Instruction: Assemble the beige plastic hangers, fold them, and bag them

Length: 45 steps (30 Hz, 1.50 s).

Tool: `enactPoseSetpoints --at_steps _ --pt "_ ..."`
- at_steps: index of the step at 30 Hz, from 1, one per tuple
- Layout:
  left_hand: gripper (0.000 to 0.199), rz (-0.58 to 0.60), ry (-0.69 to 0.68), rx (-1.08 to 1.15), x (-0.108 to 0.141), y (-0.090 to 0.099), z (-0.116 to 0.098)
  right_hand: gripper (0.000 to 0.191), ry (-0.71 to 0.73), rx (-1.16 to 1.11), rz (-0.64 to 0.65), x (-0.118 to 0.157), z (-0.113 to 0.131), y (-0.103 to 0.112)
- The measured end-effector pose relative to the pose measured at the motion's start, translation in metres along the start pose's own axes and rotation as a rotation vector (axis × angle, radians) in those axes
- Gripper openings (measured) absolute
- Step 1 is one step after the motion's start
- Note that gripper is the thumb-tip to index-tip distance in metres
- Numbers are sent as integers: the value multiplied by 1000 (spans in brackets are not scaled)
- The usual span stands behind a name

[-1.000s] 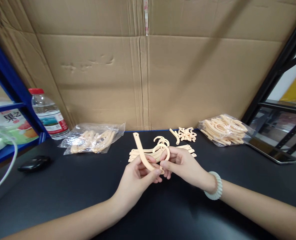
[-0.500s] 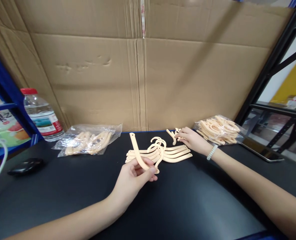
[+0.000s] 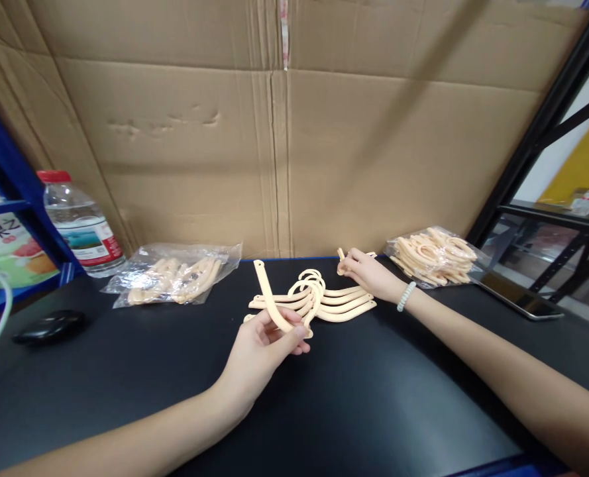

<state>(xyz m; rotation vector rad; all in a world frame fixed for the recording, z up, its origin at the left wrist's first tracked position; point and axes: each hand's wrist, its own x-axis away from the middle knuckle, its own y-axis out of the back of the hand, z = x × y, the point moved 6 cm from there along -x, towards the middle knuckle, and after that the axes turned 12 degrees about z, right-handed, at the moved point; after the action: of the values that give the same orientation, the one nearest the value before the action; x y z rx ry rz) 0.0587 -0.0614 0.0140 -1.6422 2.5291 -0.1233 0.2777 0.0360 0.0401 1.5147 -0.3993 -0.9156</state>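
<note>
The left hand [image 3: 264, 348] closes its grip on the lower, curved end of a strip [image 3: 268, 297], whose long axis runs toward the table's [image 3: 354, 397] far edge, leaning left; a hook [image 3: 317, 305] rises rightward from that end. Behind lie hangers [image 3: 346, 317]. Farther right, by the far edge, are small pieces [image 3: 340, 254]; the right hand [image 3: 368, 273] is nearer them, its grip narrow, though I cannot tell whether it holds one. At the far left, a bottle [image 3: 88, 242] contains clear liquid and a clear bag [image 3: 230, 257] curved parts; at the far right, another bag [image 3: 480, 260] contains more parts.
</note>
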Motion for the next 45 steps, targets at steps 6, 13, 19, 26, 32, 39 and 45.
enactPoseSetpoints --at_steps 6,13,19,26,32,39,45 --pt "24 10 -2 9 0 -1 -2 21 -176 -292 -221 19 30 46" --pt "26 1 -1 18 0 2 1 23 -194 -1360 -194 17 75 35" --pt "27 1 -16 38 -1 -1 -1 22 -257 -1716 -93 19 92 10" --pt "26 26 -39 64 0 -1 -2 34 -331 -1895 -62 22 104 -12" --pt "24 44 -21 64 0 0 -1 22 -259 -1860 63 19 114 -12" --pt "22 31 -50 96 1 1 -2 21 -263 -1695 163 18 109 -18" --pt "19 60 -66 114 0 2 -4 21 -165 -1598 185 16 114 -18"
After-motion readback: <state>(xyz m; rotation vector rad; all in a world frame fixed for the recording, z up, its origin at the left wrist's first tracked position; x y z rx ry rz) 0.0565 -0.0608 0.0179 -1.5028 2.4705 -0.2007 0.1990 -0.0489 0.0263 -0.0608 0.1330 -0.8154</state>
